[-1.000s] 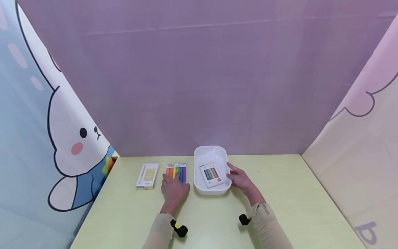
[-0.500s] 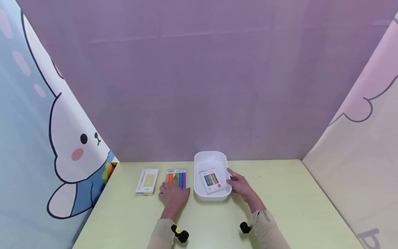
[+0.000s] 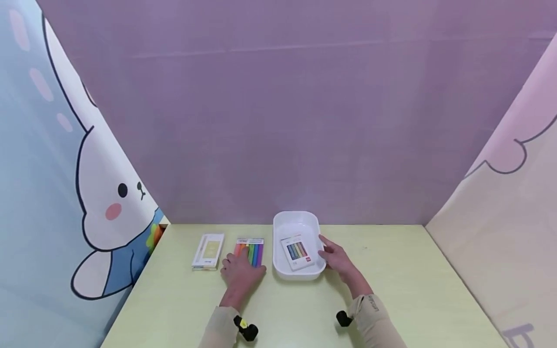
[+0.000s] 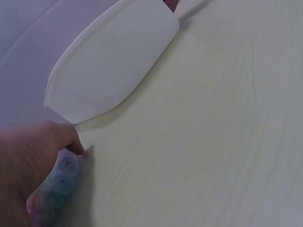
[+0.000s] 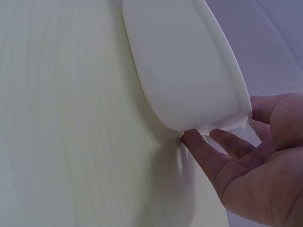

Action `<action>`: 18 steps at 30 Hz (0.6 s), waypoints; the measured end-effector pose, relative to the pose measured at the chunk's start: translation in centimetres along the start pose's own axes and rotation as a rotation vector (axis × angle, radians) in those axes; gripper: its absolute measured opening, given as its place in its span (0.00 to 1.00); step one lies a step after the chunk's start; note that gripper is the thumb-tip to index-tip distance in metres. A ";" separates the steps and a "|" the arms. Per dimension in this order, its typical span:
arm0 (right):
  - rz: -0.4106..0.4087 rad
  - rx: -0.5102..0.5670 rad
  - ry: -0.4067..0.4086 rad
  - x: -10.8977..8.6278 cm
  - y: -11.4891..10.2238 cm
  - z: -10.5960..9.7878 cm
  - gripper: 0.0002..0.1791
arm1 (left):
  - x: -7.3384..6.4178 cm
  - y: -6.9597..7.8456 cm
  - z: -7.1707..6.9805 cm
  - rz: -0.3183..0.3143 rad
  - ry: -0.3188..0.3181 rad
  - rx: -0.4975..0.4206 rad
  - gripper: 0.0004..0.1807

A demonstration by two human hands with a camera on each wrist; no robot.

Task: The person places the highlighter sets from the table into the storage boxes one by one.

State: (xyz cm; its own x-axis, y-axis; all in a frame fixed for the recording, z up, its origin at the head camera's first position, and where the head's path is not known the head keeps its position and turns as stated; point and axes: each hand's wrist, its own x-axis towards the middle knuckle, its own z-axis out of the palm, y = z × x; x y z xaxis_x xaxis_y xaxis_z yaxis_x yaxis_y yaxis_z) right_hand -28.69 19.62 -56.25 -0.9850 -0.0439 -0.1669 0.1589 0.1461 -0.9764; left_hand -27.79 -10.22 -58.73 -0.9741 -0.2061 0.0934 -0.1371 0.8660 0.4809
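Rainbow-coloured pack (image 3: 254, 253) beside white tray (image 3: 297, 224)

head: behind and above left grip (image 3: 242, 273), right grip (image 3: 338, 257), facing forward-down, farthest | left wrist: close, facing past left grip | right wrist: close, facing past right grip | shared by wrists: white tray (image 4: 109, 64), bench (image 4: 189, 123)

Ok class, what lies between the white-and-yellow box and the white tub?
The head view shows a pack of rainbow-coloured sticks, gripped by the left hand.
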 end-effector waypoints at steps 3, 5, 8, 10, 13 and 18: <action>-0.009 -0.001 -0.010 -0.5 -0.3 0.0 0.32 | -0.2 -0.1 0.2 -0.002 0.004 0.000 0.47; -0.010 0.003 -0.003 -0.6 -0.3 -0.1 0.32 | -0.2 -0.1 0.2 0.002 0.009 -0.009 0.48; -0.011 -0.008 0.006 -0.5 -0.5 0.0 0.31 | -0.2 -0.1 0.0 -0.001 0.028 -0.033 0.48; -0.003 -0.014 0.017 -0.1 0.0 0.1 0.31 | -0.2 -0.2 -0.1 -0.013 0.034 -0.045 0.48; -0.003 -0.025 0.042 0.0 0.2 0.2 0.30 | -0.3 -0.3 -0.3 -0.027 0.036 -0.053 0.49; -0.022 -0.020 0.082 0.1 0.7 0.6 0.29 | -0.4 -0.3 -0.9 -0.040 0.049 -0.053 0.51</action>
State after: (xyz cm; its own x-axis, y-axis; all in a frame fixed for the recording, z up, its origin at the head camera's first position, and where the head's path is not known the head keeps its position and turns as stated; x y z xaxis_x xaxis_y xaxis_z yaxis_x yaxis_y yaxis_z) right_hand -28.63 19.14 -56.98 -0.9905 0.0333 -0.1334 0.1371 0.1660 -0.9765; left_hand -27.21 -10.85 -58.11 -0.9579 -0.2629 0.1151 -0.1645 0.8315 0.5306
